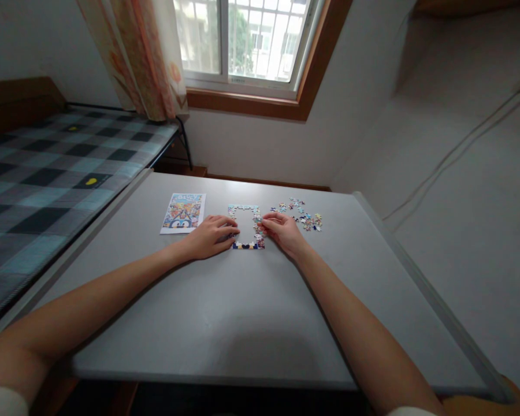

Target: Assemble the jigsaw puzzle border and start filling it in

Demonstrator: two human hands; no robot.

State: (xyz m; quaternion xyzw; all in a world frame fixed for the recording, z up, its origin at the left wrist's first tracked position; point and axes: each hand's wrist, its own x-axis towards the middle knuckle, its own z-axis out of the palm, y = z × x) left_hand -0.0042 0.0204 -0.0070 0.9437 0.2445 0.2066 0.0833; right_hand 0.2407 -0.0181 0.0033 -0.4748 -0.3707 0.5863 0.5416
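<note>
A rectangular jigsaw puzzle border [245,206] lies on the table, its joined pieces framing a bare grey middle. My left hand [214,236] rests flat across the left side of this border, fingers stretched out and covering part of it. At the right side, my right hand [283,231] is closed in a pinch on a small puzzle piece [259,221], touching or just over the border; the fingertips partly hide it. Loose puzzle pieces [309,221] are scattered beyond my right hand. A printed reference picture [184,212] with colourful cartoon figures lies left of the puzzle, beside my left hand.
The light grey table [190,318] has a raised strip along its right side. A bed with a checked cover [104,153] stands at the left. Behind the table are a curtain [143,63] and a barred window [264,43]. A cable [455,147] hangs along the right wall.
</note>
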